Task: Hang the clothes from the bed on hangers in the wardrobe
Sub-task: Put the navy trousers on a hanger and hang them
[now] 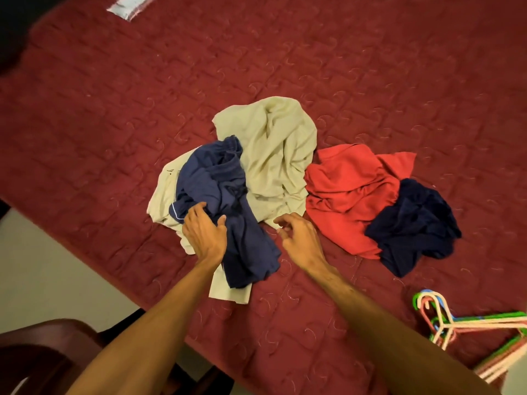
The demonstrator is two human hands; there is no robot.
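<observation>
Your left hand (204, 232) lies on the crumpled mid-blue cloth garment (216, 183). Its fingers curl down into the folds and the thumb spreads against the cloth on the other side, so it is gripping that garment. Your right hand (299, 238) is over the bedcover just to the right, fingers loosely curled, holding nothing and touching no garment. The mid-blue garment rests on top of a rumpled cream cloth garment (273, 149), which spreads out behind and beneath it. Just beside the cream piece, to the right, lies a crumpled red cloth garment (348, 189), and a bunched dark navy cloth garment (413, 226) overlaps its lower right edge. All four pieces lie on the bed's maroon quilted cover (370, 67). A stack of pastel plastic hangers (484, 323) in pink, green, blue and cream lies on the same cover at the lower right, well apart from both hands. A dark brown wooden chair (42, 352) stands at the lower left on a pale floor (42, 266). A white and silvery flat strip (128, 7) lies at the cover's far edge; what it is cannot be told.
</observation>
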